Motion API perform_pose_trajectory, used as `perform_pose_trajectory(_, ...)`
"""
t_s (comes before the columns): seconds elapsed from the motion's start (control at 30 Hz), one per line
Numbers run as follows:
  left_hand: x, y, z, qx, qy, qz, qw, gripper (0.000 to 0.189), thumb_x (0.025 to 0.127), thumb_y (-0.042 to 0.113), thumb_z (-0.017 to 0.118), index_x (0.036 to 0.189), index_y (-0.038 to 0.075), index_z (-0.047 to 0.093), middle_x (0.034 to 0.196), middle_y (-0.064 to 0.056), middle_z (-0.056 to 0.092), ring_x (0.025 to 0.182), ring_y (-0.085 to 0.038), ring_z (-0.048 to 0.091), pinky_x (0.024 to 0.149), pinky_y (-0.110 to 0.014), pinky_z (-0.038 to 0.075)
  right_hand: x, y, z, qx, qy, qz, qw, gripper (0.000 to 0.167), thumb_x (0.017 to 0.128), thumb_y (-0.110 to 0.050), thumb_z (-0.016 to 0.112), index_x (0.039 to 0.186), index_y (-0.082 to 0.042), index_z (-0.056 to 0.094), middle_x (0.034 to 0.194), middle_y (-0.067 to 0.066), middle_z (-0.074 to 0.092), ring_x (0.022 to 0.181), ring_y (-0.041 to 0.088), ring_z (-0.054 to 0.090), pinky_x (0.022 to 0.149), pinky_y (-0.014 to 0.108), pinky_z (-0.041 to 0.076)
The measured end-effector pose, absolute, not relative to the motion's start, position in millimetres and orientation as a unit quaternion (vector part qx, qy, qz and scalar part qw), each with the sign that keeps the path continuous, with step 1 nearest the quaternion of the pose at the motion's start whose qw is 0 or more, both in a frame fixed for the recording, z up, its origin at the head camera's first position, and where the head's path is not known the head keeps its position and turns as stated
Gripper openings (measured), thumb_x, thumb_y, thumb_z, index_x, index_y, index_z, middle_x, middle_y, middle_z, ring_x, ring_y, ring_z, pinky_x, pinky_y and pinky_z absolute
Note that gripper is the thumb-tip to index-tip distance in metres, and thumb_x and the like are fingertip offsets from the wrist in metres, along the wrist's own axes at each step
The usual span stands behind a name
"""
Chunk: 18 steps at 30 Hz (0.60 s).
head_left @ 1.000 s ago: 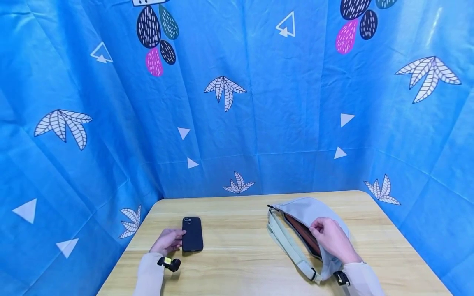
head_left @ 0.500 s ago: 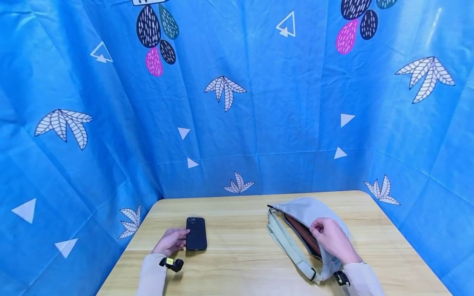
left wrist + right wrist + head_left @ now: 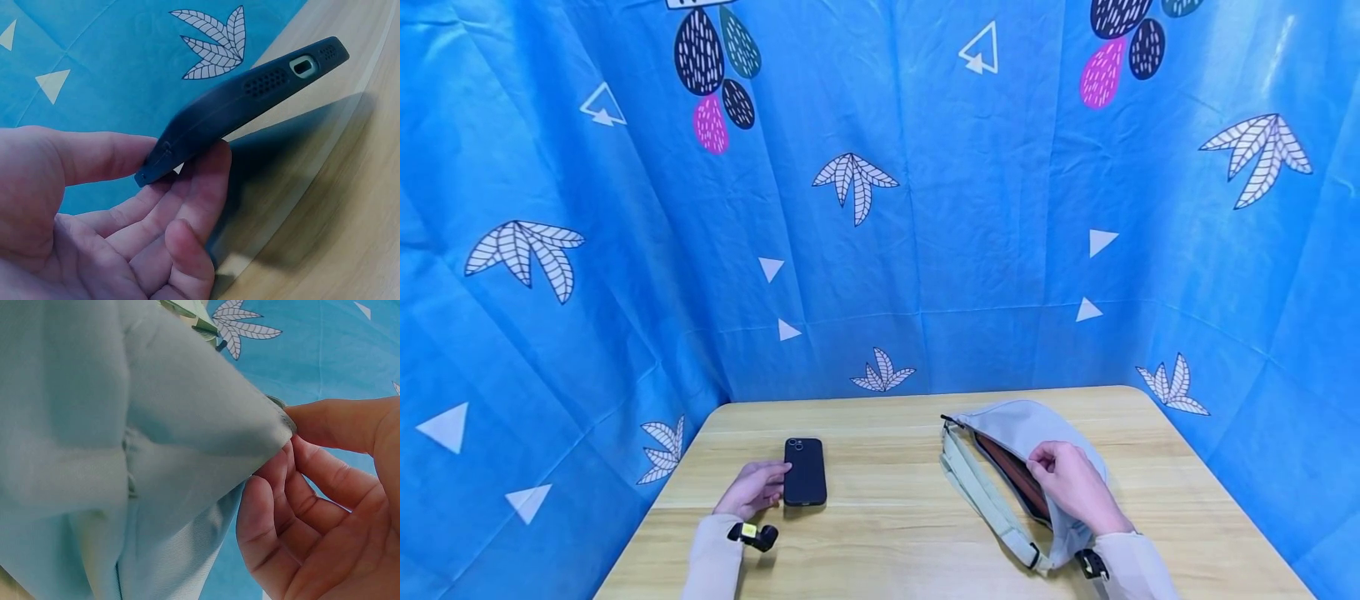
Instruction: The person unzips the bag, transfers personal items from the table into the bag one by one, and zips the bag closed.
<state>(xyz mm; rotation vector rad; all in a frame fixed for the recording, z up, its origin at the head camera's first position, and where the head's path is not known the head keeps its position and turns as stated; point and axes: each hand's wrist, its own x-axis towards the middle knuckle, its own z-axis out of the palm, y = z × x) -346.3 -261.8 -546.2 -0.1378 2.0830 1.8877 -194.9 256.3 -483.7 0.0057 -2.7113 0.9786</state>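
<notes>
My left hand (image 3: 754,489) pinches a black smartphone (image 3: 805,472) by its left long edge, thumb on top and fingers beneath. The phone's back with two camera lenses faces up in the head view. In the left wrist view the phone (image 3: 244,97) is raised over the table, its charging port end toward the camera and its shadow on the wood. My right hand (image 3: 1071,479) pinches the edge of a pale grey waist bag (image 3: 1017,417), whose mouth gapes and shows a brown lining. Close up in the right wrist view, thumb and fingers grip a peak of the fabric (image 3: 212,431).
The wooden table (image 3: 880,533) spans the lower part of the head view. The bag's pale green strap (image 3: 992,504) lies along its left side. A blue patterned curtain (image 3: 970,208) hangs behind the table and at both sides.
My left hand has carried the phone a little to the right, toward the bag. The right hand and the bag have stayed in place.
</notes>
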Motion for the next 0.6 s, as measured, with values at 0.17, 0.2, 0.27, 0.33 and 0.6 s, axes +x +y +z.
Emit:
perform_pose_trajectory(0.17,-346.1,-256.8,-547.6,-0.053,0.726,0.666,0.162,0.045,0.097,0.017,0.069,0.133,-0.007,0.057,0.086,-0.001,0.064,0.067,-0.009,0.061,0.06,-0.019,0.052,-194.5,255.9,-483.3,0.002,-0.932,0.337,0.134,0.01,0.091,-0.005,0.069,0.084,-0.009,0.073,0.074,-0.003,0.065,0.069,0.008,0.054,0.061,0.02,0.046)
perform_pose_trajectory(0.2,-346.0,-255.6,-547.6,-0.054,0.725,0.667,0.163,0.044,0.097,0.017,0.069,0.133,-0.007,0.057,0.086,-0.001,0.064,0.067,-0.009,0.061,0.061,-0.019,0.051,-194.5,255.9,-483.0,0.002,-0.932,0.337,0.134,0.01,0.091,-0.005,0.069,0.084,-0.009,0.072,0.074,-0.003,0.065,0.068,0.008,0.054,0.061,0.02,0.046)
perform_pose_trajectory(0.27,-346.2,-253.5,-548.3,-0.052,0.722,0.67,0.167,0.045,0.097,0.016,0.069,0.134,-0.007,0.056,0.086,-0.001,0.063,0.067,-0.009,0.06,0.061,-0.019,0.052,-194.5,255.9,-482.7,0.002,-0.932,0.337,0.134,0.01,0.091,-0.005,0.069,0.084,-0.009,0.072,0.074,-0.003,0.065,0.068,0.008,0.054,0.061,0.02,0.046)
perform_pose_trajectory(0.33,-346.3,-251.6,-548.9,-0.049,0.718,0.673,0.172,0.046,0.097,0.016,0.068,0.135,-0.007,0.055,0.085,0.0,0.063,0.067,-0.008,0.06,0.061,-0.018,0.052,-194.3,255.9,-482.3,0.002,-0.932,0.338,0.134,0.01,0.091,-0.005,0.069,0.084,-0.01,0.072,0.074,-0.003,0.065,0.068,0.008,0.053,0.061,0.02,0.046)
perform_pose_trajectory(0.6,-346.3,-242.3,-547.5,-0.039,0.707,0.68,0.19,0.03,0.098,0.017,0.068,0.122,0.001,0.061,0.077,0.006,0.066,0.064,-0.006,0.061,0.06,-0.018,0.052,-193.8,255.8,-481.1,0.003,-0.931,0.34,0.132,0.009,0.091,-0.005,0.069,0.084,-0.009,0.073,0.073,-0.003,0.065,0.068,0.007,0.053,0.061,0.02,0.046)
